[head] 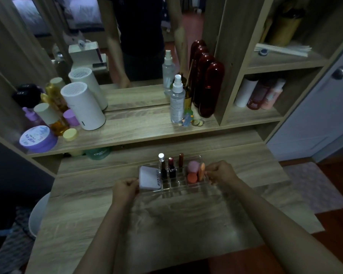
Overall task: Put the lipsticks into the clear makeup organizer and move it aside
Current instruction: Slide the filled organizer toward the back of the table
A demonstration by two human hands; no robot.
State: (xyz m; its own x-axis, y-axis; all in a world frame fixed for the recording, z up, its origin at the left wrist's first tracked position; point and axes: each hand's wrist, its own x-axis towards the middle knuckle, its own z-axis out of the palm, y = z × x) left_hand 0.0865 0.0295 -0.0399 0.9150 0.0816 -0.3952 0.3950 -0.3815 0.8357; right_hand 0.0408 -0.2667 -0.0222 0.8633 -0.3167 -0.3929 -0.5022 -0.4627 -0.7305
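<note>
The clear makeup organizer (pixel 183 188) rests on the wooden desk (pixel 166 214), just ahead of me. Three lipsticks stand upright in its back slots: a silver-capped one (pixel 162 165), a dark red one (pixel 171 168) and a brown one (pixel 181 160). A white compact (pixel 149 177) fills its left end, and pink and orange sponges (pixel 194 172) fill its right end. My left hand (pixel 125 187) grips the organizer's left end. At the right end, my right hand (pixel 221 172) is closed on the organizer's wall.
A raised shelf (pixel 127 133) behind the desk carries a white cylinder (pixel 83 107), jars, bottles, a spray bottle (pixel 177 99) and dark red cases (pixel 212 89), with a mirror behind. Cubbies with bottles stand at the right. A white bin (pixel 38 214) sits left of the desk.
</note>
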